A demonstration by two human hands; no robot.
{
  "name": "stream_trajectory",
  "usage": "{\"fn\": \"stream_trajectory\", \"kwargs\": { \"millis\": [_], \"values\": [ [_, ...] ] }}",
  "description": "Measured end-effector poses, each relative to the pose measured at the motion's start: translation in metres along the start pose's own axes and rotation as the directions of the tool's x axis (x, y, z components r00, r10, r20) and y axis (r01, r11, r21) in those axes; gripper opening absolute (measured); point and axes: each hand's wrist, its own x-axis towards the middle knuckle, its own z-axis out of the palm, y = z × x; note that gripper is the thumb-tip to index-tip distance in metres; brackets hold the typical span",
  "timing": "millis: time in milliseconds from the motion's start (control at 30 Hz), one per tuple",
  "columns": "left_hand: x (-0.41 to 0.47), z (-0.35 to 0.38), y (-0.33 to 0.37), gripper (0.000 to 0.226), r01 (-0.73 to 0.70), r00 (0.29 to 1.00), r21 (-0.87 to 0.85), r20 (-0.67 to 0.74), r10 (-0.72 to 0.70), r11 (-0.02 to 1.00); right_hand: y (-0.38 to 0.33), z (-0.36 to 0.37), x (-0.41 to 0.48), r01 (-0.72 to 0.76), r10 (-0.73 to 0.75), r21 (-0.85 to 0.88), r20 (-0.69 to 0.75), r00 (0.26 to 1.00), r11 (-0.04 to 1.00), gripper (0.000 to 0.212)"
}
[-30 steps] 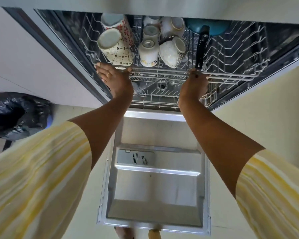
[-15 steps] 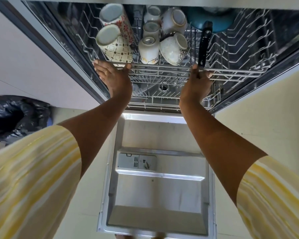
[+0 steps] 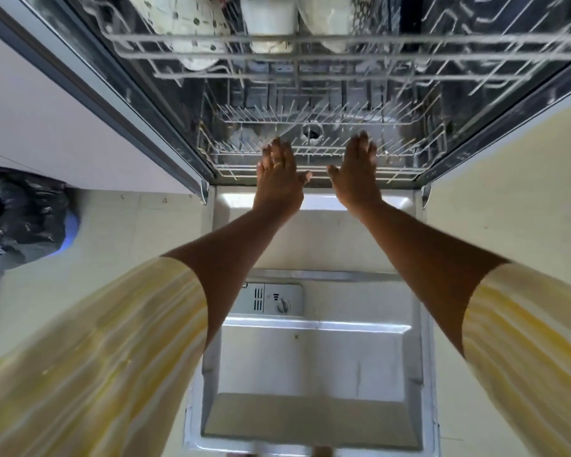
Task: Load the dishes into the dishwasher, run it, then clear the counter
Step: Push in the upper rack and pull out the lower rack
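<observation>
Head view.

Dishwasher door (image 3: 314,367) — one, dropped flat, long axis running from the tub toward the person.

Racks, two: upper rack (image 3: 343,56) above the door's hinge end, carrying three cups (image 3: 185,24), blurred. Lower rack (image 3: 409,150) sits inside the tub just past the hinge, front rim crosswise to the door.

Hands, two: left hand (image 3: 279,179) and right hand (image 3: 356,174), arms outstretched over the door, palms down, fingers straight, thumbs pointing toward each other, at the lower rack's front rim — contact cannot be told.

The cups (image 3: 192,24) in the upper rack (image 3: 310,56) are blurred and cut off at the far edge, and I cannot tell if the left hand (image 3: 279,179) or the right hand (image 3: 356,173) touches the lower rack (image 3: 406,153).
</observation>
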Motion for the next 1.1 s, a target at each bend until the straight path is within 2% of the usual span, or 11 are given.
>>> {"fn": "stream_trajectory", "kwargs": {
  "millis": [133,233,367,467,533,833,1100],
  "values": [
    [0.033,0.007,-0.004,0.072,-0.065,0.995,0.163,0.081,0.053,0.984,0.001,0.004,0.039,0.091,-0.062,-0.252,0.123,0.991,0.963,0.063],
    [0.05,0.008,-0.005,0.071,-0.097,0.99,0.249,0.124,0.068,0.964,0.003,0.007,0.051,0.155,-0.079,-0.327,0.234,0.969,0.932,0.06],
    [0.045,0.023,-0.01,0.066,-0.09,0.987,0.288,0.151,0.048,0.953,0.002,0.013,0.041,0.198,-0.165,-0.335,0.124,0.978,0.921,0.048],
    [0.033,0.024,-0.02,0.061,-0.146,0.989,0.355,0.082,0.125,0.924,0.003,0.014,0.026,0.206,-0.168,-0.376,0.13,0.977,0.904,0.043],
    [0.019,0.026,-0.026,0.058,-0.177,0.983,0.385,0.113,0.144,0.906,0.005,0.017,0.01,0.198,-0.141,-0.41,0.165,0.976,0.891,0.043],
    [-0.035,0.044,-0.023,0.056,-0.113,0.99,0.252,0.105,0.089,0.961,0.003,0.018,-0.037,0.165,-0.055,-0.429,0.258,0.965,0.888,0.041],
    [-0.105,0.055,-0.035,0.056,-0.141,0.988,0.215,0.096,0.123,0.967,0.006,0.035,-0.098,0.139,-0.011,-0.431,0.287,0.958,0.892,0.037]
  ]
}}
